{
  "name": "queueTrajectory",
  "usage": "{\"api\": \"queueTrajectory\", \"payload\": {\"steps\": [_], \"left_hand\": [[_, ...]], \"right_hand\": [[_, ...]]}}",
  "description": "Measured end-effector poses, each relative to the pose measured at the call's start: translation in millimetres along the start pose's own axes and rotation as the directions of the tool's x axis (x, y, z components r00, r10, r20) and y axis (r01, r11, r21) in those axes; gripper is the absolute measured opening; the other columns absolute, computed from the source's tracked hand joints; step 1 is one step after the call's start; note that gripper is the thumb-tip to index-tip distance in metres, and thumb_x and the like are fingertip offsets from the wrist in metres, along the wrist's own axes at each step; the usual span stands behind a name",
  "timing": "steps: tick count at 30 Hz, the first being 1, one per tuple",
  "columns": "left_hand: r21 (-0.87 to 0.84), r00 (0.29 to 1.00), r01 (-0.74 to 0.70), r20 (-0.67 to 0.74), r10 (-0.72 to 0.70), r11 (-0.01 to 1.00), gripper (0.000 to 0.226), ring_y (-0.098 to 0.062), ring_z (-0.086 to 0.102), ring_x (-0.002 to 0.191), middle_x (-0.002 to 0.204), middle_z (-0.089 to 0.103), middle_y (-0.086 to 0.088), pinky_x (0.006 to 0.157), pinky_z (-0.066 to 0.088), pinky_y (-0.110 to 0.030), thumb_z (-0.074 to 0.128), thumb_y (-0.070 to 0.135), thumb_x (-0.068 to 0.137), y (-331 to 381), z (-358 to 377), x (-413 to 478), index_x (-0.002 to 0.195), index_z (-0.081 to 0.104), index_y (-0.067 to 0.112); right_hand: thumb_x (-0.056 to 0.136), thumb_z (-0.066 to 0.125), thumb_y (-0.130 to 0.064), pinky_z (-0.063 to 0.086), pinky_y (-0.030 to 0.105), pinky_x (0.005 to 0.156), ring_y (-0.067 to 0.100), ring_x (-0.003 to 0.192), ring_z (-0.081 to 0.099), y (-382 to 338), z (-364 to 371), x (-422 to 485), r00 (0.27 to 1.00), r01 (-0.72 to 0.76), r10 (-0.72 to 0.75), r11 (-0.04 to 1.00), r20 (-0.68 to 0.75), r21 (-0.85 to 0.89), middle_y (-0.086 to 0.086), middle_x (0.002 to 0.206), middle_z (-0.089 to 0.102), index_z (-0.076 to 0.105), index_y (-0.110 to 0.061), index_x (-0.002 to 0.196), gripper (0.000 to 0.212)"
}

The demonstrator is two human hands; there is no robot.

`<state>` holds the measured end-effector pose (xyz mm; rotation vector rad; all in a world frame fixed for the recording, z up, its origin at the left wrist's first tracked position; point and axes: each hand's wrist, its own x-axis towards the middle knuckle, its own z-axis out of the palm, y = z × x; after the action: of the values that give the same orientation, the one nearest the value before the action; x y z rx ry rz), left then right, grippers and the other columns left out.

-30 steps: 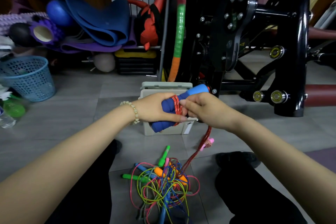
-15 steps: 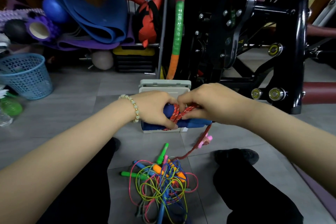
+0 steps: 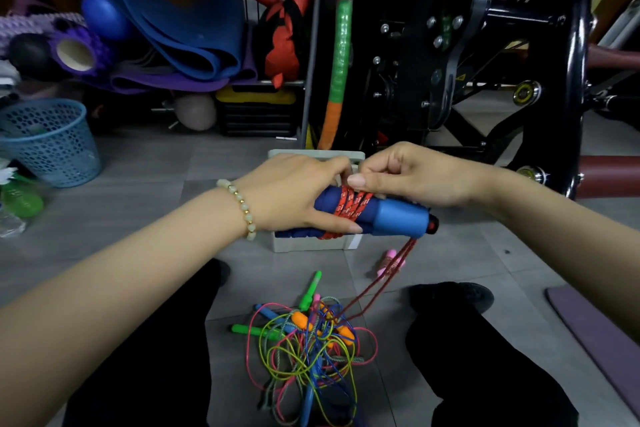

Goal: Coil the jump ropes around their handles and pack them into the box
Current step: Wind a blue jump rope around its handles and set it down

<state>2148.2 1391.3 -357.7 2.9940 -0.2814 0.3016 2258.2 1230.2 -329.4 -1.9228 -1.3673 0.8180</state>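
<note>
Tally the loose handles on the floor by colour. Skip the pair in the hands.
Green handles: 2
Orange handles: 2
Pink handles: 2
Blue handle: 1
Total: 7 plainly showing; the tangle may hide more.
</note>
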Motion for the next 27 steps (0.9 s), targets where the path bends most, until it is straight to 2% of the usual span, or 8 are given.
{"api": "queueTrajectory", "payload": {"steps": [5,8,12,15,19,21,24,27], "left_hand": [[-0.064,0.980,-0.016,-0.197,0.003,0.998,0.040,-0.011,0.043,0.070,0.065,0.042,0.016,0.068,0.026,-0.029,0.058,0.072,0.069,-4.6,1.2,-1.8,0.085,0.048,0.037],[-0.104,0.975,0.007,-0.219,-0.030,0.995,0.055,-0.010,0.042,0.084,0.084,0.051,0.015,0.076,0.030,-0.030,0.045,0.074,0.073,-4.2,6.7,-1.7,0.113,0.057,0.038],[-0.252,0.947,-0.032,-0.317,-0.051,0.967,0.051,-0.001,0.039,0.081,0.094,0.063,0.015,0.075,0.035,-0.026,0.043,0.068,0.079,0.0,20.0,-4.8,0.107,0.062,0.031],[-0.283,0.961,-0.037,-0.273,-0.044,0.958,0.053,-0.001,0.040,0.079,0.088,0.063,0.012,0.072,0.031,-0.025,0.041,0.070,0.079,-6.6,32.7,-3.6,0.103,0.066,0.029],[-0.369,0.968,-0.016,-0.239,-0.079,0.929,0.056,-0.008,0.047,0.080,0.081,0.063,0.008,0.076,0.041,-0.035,0.038,0.078,0.076,-16.8,44.5,-5.3,0.097,0.065,0.034],[-0.449,0.966,-0.017,-0.239,-0.101,0.893,0.044,-0.005,0.047,0.079,0.077,0.060,0.013,0.074,0.041,-0.031,0.042,0.074,0.077,-16.3,45.0,-6.4,0.090,0.064,0.039],[-0.598,0.969,0.024,-0.182,-0.165,0.801,0.029,-0.007,0.053,0.078,0.074,0.058,0.012,0.071,0.042,-0.029,0.045,0.062,0.081,-15.5,42.3,-6.3,0.080,0.061,0.038],[-0.718,0.969,0.015,-0.162,-0.188,0.696,0.031,0.000,0.052,0.069,0.069,0.057,0.016,0.066,0.040,-0.015,0.046,0.052,0.088,-16.2,45.5,-9.2,0.075,0.058,0.026]], "right_hand": [[0.087,0.057,-0.049,0.032,0.027,0.056,0.027,0.066,0.040,12.9,8.0,3.2,0.995,-0.041,0.060,0.977,-0.085,0.207,0.020,0.079,0.050,0.051,0.018,0.095,0.068],[0.086,0.054,-0.041,0.046,0.027,0.062,0.030,0.075,0.050,11.4,7.2,3.1,0.985,-0.030,0.092,0.921,-0.143,0.387,0.026,0.089,0.055,0.055,0.014,0.103,0.057],[0.078,0.058,-0.041,0.051,0.025,0.061,0.023,0.067,0.058,12.2,14.1,1.8,0.981,-0.081,0.160,0.847,-0.108,0.525,0.020,0.083,0.060,0.069,-0.006,0.089,0.039],[0.072,0.068,-0.052,0.036,0.026,0.056,0.027,0.064,0.043,19.4,21.8,4.2,0.975,-0.147,0.206,0.882,-0.085,0.448,0.022,0.083,0.052,0.066,0.003,0.092,0.059],[0.082,0.066,-0.031,0.036,0.017,0.046,0.015,0.056,0.046,15.7,20.6,0.8,0.968,-0.063,0.119,0.968,-0.220,0.244,0.004,0.067,0.055,0.060,-0.012,0.078,0.020],[0.085,0.064,-0.019,0.047,0.021,0.058,0.020,0.066,0.055,13.2,19.2,-1.1,0.949,0.058,0.007,0.979,-0.314,0.195,0.008,0.077,0.062,0.062,-0.008,0.086,0.012],[0.091,0.053,-0.031,0.050,0.025,0.089,0.021,0.101,0.065,9.1,18.7,-5.8,0.956,0.098,-0.027,0.969,-0.293,0.228,0.008,0.104,0.071,0.071,-0.008,0.095,0.030],[0.092,0.038,-0.050,0.050,0.020,0.089,0.014,0.109,0.063,11.7,19.7,-14.6,0.981,0.026,0.058,0.906,-0.184,0.422,0.001,0.114,0.069,0.069,-0.014,0.107,0.050]]}}
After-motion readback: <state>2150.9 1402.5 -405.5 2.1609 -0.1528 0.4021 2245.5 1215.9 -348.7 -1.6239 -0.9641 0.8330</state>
